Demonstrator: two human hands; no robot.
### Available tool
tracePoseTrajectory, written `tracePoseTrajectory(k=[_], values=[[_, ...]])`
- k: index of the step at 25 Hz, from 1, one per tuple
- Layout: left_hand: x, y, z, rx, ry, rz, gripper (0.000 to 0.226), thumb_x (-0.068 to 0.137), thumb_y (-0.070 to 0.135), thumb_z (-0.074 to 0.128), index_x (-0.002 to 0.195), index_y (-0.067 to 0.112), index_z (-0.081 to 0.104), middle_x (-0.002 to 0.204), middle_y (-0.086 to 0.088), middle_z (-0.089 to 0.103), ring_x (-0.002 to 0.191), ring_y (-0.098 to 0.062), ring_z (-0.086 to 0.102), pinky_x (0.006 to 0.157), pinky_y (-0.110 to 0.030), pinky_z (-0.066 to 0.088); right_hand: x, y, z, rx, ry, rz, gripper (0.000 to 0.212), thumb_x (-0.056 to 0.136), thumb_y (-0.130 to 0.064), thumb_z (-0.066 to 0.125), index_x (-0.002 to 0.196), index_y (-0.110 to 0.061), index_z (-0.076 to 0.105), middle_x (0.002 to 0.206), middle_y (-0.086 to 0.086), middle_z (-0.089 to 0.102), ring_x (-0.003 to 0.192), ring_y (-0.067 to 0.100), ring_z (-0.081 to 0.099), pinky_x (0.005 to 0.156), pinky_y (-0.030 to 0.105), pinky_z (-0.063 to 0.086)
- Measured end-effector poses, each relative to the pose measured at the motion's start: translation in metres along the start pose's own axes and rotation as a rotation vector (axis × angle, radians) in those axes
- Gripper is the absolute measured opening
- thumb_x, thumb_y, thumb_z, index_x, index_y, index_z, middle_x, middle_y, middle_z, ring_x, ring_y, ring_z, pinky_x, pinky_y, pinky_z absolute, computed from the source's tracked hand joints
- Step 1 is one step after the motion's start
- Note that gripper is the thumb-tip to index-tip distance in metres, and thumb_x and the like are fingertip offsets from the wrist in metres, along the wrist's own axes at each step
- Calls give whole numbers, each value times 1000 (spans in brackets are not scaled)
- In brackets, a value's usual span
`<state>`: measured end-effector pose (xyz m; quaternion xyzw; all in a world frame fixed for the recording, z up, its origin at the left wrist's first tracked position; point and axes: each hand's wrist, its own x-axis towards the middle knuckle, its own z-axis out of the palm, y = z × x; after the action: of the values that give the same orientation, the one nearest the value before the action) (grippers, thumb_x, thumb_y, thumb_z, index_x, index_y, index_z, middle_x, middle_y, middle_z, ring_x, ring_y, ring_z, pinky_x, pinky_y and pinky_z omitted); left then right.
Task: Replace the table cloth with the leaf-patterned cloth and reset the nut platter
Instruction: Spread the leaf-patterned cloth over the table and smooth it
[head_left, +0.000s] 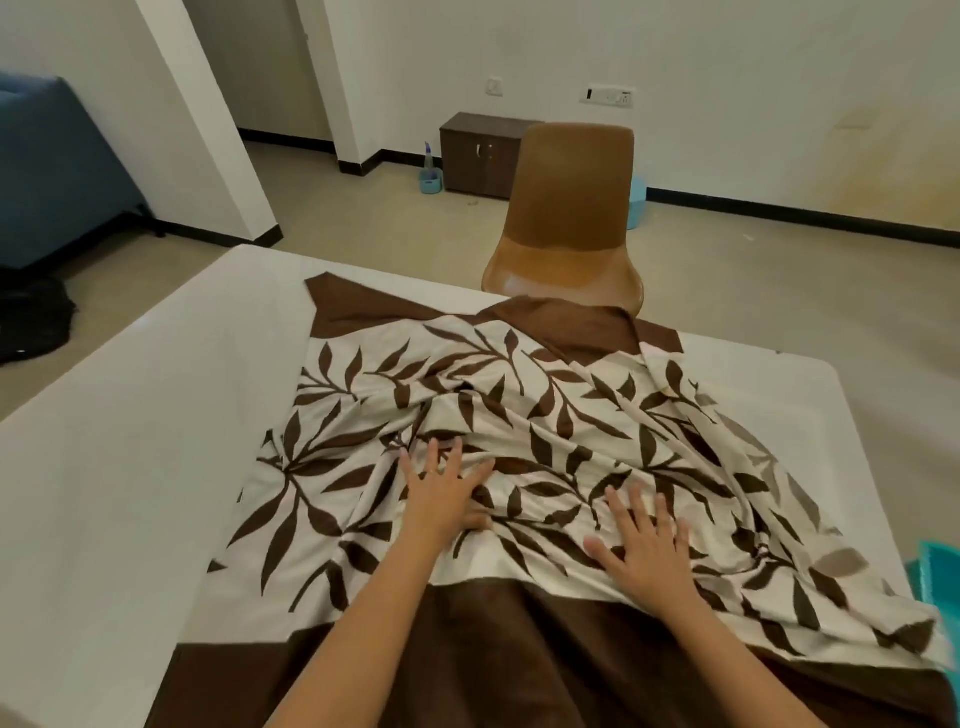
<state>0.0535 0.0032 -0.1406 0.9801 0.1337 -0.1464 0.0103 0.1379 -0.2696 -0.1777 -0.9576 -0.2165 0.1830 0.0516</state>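
1. Soft, warm indoor light, even all over, bright enough to see well.
2. Only faint, fuzzy shadows in the folds of the leaf-patterned cloth (519, 415).
3. Pale shine on the seat of the brown chair (566, 270).
4. Bends straight lines near the edges, like the table (104, 493) rim.
5. A little blurry everywhere, most at the right edge and on the far wall (727, 78).
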Motion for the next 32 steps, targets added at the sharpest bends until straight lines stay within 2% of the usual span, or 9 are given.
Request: tracePoseTrajectory(k=[3,6,9,12,14,18,24,28,32], values=[[-51,33,12,-183,209,-56,65,88,59,36,146,29,31,156,-9,23,146,-28,19,116,-54,3,-7,-12,-24,54,-62,166,84,88,-71,25,153,-26,-3,160,9,-13,146,38,-12,117,56,-2],[-125,39,44,-442,108,-27,90,76,84,20,150,33,15,160,0,5,148,-19,-2,120,-42,-7,-50,-36,-22,134,-18,-248,96,81,-74,41,153,-23,3,160,4,-9,147,23,-13,118,40,-3],[-177,31,53,-398,-41,151,119,61,93,38,150,32,-13,154,-2,-28,143,-18,-29,113,-43,-23,-96,-66,1,17,-199,-536,114,64,-90,39,151,-34,-9,153,-8,-25,142,16,-25,117,42,-10],[-216,40,66,-173,-56,308,135,48,95,45,152,29,-10,157,-18,-12,146,-34,-11,109,-61,-15,-105,-76,22,-36,-101,-416,97,72,-80,46,151,-33,14,160,-9,-3,148,20,-8,118,44,-4],[-239,45,72,-7,-114,323,125,49,91,47,151,38,-3,157,-23,1,143,-43,3,103,-76,-2,-103,-80,14,-7,-12,-373,61,87,-48,55,142,-27,38,157,-6,23,147,21,14,119,42,14],[-224,-19,55,-76,-173,118,93,82,57,58,143,54,-12,159,8,-14,145,-30,-16,99,-75,-13,-98,-94,-6,29,54,-367,26,89,-15,49,111,-20,61,120,-3,62,117,21,55,92,32,46],[-202,-88,29,-267,409,-345,27,91,17,57,115,28,63,118,3,66,115,-21,58,112,-50,28,-99,-108,-12,72,-68,-243,44,99,-18,36,141,-28,42,129,5,59,116,23,55,96,34,47],[-222,-62,42,-786,567,-506,9,95,22,54,94,24,62,82,9,65,78,-10,63,73,-25,52,-122,-124,-7,134,324,-405,47,91,-23,52,136,-14,46,134,2,52,125,21,46,107,29,36],[-219,-48,33,-1072,608,-520,12,97,22,51,98,16,61,80,11,61,76,-1,57,68,-14,41,-154,-177,7,69,44,-610,77,74,-64,57,137,-24,36,134,-5,41,121,16,41,105,30,35]])
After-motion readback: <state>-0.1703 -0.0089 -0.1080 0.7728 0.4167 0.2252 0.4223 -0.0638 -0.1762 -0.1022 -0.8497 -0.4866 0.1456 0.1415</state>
